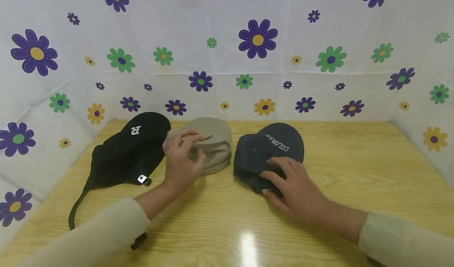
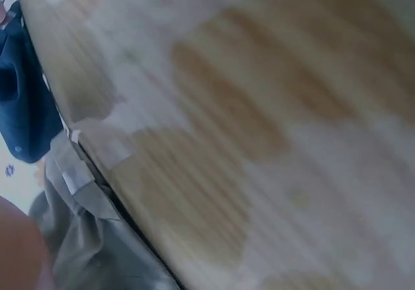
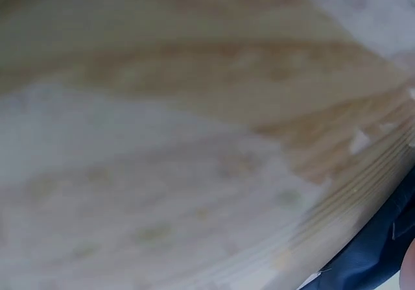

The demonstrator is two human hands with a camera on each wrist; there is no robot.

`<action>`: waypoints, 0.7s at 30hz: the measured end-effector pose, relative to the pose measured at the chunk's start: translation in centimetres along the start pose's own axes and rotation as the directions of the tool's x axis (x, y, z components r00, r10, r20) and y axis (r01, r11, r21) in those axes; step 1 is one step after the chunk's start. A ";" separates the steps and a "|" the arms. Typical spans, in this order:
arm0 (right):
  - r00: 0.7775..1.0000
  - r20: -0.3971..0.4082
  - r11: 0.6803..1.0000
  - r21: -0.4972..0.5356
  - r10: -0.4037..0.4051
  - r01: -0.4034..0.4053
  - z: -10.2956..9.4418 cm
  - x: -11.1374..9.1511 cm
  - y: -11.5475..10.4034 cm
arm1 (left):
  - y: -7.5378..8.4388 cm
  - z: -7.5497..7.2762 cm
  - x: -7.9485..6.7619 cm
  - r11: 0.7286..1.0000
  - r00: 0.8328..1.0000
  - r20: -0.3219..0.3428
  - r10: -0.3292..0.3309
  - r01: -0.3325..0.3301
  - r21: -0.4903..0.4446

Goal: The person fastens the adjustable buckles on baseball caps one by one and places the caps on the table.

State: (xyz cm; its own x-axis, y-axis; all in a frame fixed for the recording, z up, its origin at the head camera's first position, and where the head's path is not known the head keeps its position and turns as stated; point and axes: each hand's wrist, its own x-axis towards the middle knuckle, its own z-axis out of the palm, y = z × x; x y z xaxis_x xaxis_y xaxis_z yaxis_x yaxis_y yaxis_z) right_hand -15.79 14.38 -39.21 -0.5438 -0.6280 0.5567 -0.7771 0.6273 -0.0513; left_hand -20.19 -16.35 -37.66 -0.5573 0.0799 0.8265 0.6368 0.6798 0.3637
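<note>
Three baseball caps lie in a row on the wooden table. My left hand (image 1: pixel 182 156) is over the left side of the beige cap (image 1: pixel 221 139), its fingers loosely bent and thumb apart. Part of that cap is hidden behind the hand; in the left wrist view the beige cap (image 2: pixel 81 238) shows beside a blurred bit of the hand. At the navy cap (image 1: pixel 250 152), which has white lettering on its front, my right hand (image 1: pixel 301 192) rests with spread, bent fingers on the near side. The thumb is low, by the cap's back edge.
To the left lies a black cap (image 1: pixel 131 152) with a white letter, its strap (image 1: pixel 76 208) trailing toward the near edge. A small dark buckle (image 1: pixel 139 241) shows beside the left sleeve. Behind the table (image 1: pixel 347 160) hangs a flowered white cloth (image 1: pixel 227 14).
</note>
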 end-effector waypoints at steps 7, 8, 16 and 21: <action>0.998 0.051 0.999 0.030 -0.031 0.029 0.3 0.5 -0.2 | -1.0 -0.7 -1.4 0.961 0.969 0.114 -0.218 0.193 0.199; 0.998 0.058 0.999 0.032 -0.033 0.031 0.3 0.5 -0.2 | -1.1 -0.7 -1.5 0.958 0.966 0.132 -0.224 0.192 0.215; 0.995 0.098 1.000 0.015 -0.010 0.009 0.2 0.6 -0.4 | -0.2 0.1 -1.7 0.981 0.967 0.238 -0.095 0.050 0.189; 0.991 0.136 1.000 -0.006 0.017 -0.017 0.0 0.8 -0.6 | 0.8 0.6 -2.0 0.986 0.952 0.299 -0.057 0.006 0.168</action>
State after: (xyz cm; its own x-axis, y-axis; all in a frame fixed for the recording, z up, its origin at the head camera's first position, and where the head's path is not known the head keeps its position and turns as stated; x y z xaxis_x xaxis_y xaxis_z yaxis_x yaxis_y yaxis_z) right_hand -15.76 13.52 -38.73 -0.5952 -0.6740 0.4375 -0.7660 0.6404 -0.0556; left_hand -18.87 -15.51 -39.26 -0.7264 0.2557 0.6379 0.5350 0.7931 0.2912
